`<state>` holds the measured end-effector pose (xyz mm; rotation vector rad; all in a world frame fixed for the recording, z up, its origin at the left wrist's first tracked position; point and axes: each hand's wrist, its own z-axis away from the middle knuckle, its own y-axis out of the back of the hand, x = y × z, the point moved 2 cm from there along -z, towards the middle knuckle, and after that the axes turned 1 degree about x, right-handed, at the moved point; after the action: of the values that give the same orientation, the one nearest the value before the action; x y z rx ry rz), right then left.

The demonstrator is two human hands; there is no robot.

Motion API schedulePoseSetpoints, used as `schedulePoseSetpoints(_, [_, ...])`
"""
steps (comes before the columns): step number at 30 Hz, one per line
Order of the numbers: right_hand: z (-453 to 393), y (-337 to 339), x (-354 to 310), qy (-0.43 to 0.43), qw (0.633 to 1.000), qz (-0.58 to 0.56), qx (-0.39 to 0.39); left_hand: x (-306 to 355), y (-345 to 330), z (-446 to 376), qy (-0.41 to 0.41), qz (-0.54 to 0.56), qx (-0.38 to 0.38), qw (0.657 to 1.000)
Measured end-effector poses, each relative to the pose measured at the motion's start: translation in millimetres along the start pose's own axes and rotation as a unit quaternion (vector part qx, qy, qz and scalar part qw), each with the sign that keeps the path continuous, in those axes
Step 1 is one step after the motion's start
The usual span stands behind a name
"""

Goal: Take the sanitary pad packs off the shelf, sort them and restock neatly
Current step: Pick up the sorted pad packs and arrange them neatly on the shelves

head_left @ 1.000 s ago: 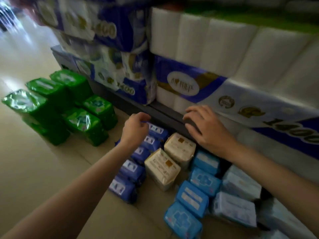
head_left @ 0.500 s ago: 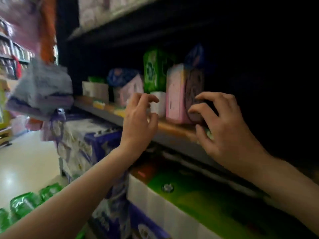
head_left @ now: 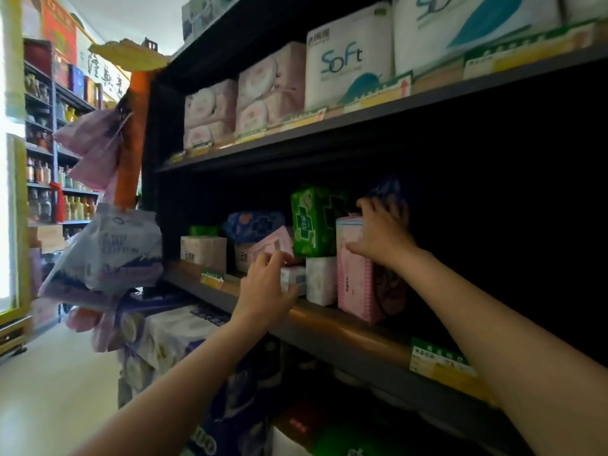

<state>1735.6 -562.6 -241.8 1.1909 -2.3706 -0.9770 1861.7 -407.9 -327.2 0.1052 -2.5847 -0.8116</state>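
Both hands on packs at the middle shelf (head_left: 332,319).
Right hand (head_left: 383,236) grasps the upright pink checked pad pack (head_left: 355,284); left hand (head_left: 266,287) pinches a small white pack (head_left: 293,280) beside it.

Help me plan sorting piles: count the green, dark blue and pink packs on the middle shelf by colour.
Green plastic-wrapped packs: 2
Dark blue plastic-wrapped packs: 2
Pink plastic-wrapped packs: 2, one gripped by the right hand
Total: 6
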Motion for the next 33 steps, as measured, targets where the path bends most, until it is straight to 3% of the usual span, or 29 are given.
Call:
schedulePoseSetpoints(2, [11, 10, -1, 0.015, 0.997, -0.019, 0.068, 5, -10, -7, -0.027, 0.022, -0.015, 0.999])
schedulePoseSetpoints(3, [14, 13, 4, 0.002, 0.997, -0.056, 0.06, 10, -16, -10, -0.035, 0.033, -0.031, 0.998])
schedulePoseSetpoints(6, [23, 10, 24, -0.053, 0.977, -0.198, -0.063, 30, -42, -14, -0.044, 0.068, -0.109, 0.991])
schedulePoseSetpoints(8, [32, 1, 26, -0.023, 0.98, -0.167, -0.105, 42, -58, -17, -0.039, 0.078, -0.128, 0.988])
schedulePoseSetpoints(11, [46, -16, 21, 0.005, 0.995, -0.014, -0.094, 54, -70, -28, -0.007, 0.078, -0.103, 0.992])
schedulePoseSetpoints(14, [41, -8, 25, -0.044, 0.997, -0.062, -0.001, 53, -67, -38, -0.033, 0.06, -0.067, 0.995])
schedulePoseSetpoints(17, [22, -5, 24, -0.014, 0.996, -0.086, -0.026, 29, -59, -51, -0.041, 0.064, -0.017, 0.997])
schedulePoseSetpoints(21, [3, -15, 21, -0.024, 0.997, -0.039, -0.064, 3, -53, -76, 0.011, 0.083, -0.009, 0.996])
schedulePoseSetpoints(29, [-1, 6, 19, 0.013, 1.0, 0.016, 0.007, 0, -69, -117, 0.198, 0.194, -0.009, 0.961])
schedulePoseSetpoints(33, [-3, 13, 28, -0.034, 0.995, -0.092, 0.004, 5, -78, -124, 0.234, 0.235, 0.009, 0.944])
